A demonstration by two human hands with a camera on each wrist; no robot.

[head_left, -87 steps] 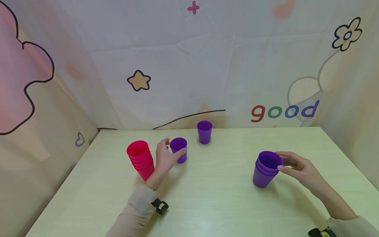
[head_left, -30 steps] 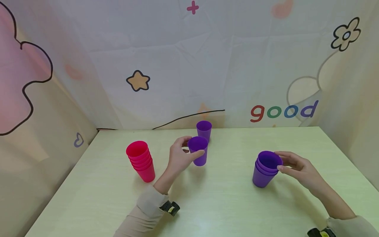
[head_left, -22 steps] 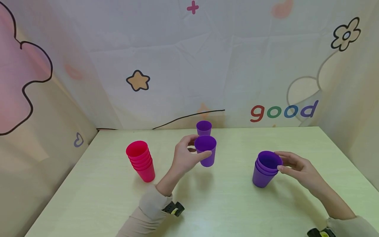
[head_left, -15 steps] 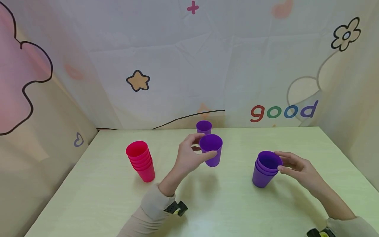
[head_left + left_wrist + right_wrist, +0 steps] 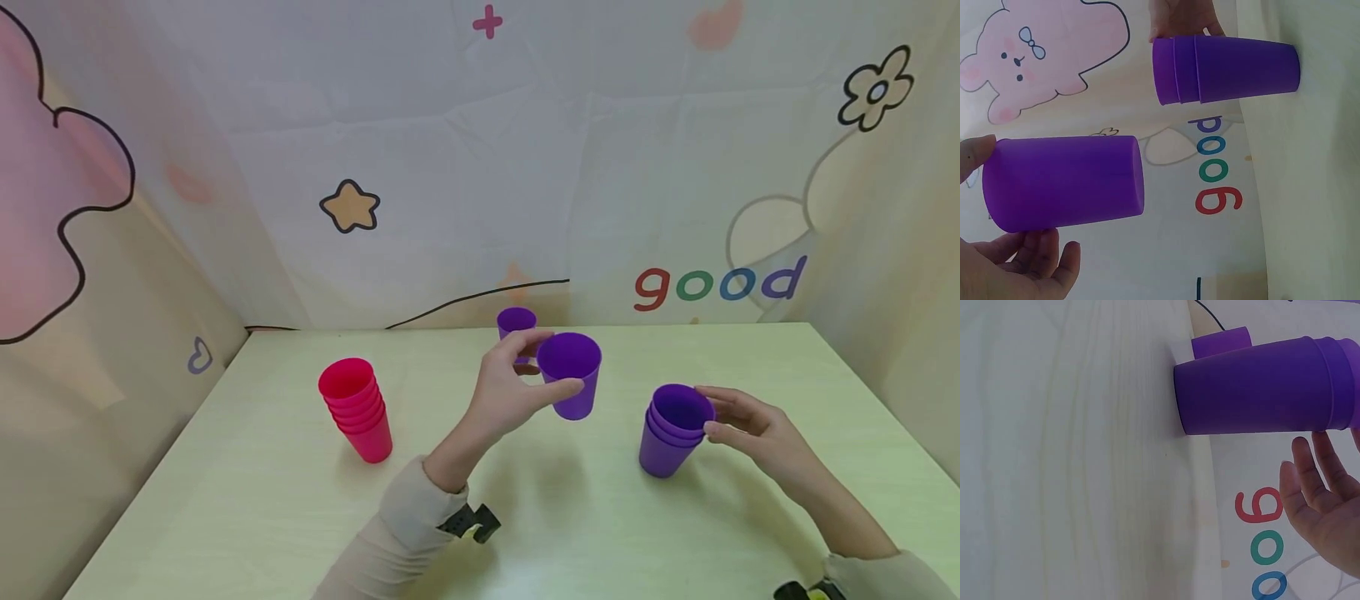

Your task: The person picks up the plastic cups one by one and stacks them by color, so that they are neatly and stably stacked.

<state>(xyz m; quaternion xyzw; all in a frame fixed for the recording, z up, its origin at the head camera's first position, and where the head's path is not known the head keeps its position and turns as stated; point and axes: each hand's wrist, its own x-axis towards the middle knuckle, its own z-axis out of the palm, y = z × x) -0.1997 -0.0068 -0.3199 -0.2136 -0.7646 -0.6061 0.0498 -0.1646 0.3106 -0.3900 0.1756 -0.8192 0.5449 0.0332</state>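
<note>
In the head view my left hand (image 5: 513, 387) grips a purple cup (image 5: 577, 398) near its rim, thumb on the near side and fingers behind. The cup is upright above the table, and the left wrist view shows the same purple cup (image 5: 1066, 184) between thumb and fingers. To its right, a stack of nested purple cups (image 5: 663, 450) stands on the table. My right hand (image 5: 765, 433) holds that stack at the rim with thumb and fingertips. In the right wrist view, fingers (image 5: 1310, 478) lie along the stack's side; the thumb is hidden there.
Another purple cup (image 5: 516, 320) stands at the table's back edge, partly hidden by my left hand. A leaning-looking stack of red cups (image 5: 367, 429) is on the left of the table (image 5: 247, 517). A printed cloth (image 5: 450, 167) hangs behind.
My left hand has taken hold of the purple cup beside the red stack, lifted it and carried it rightward toward the purple stack. My right hand stays at the stack.
</note>
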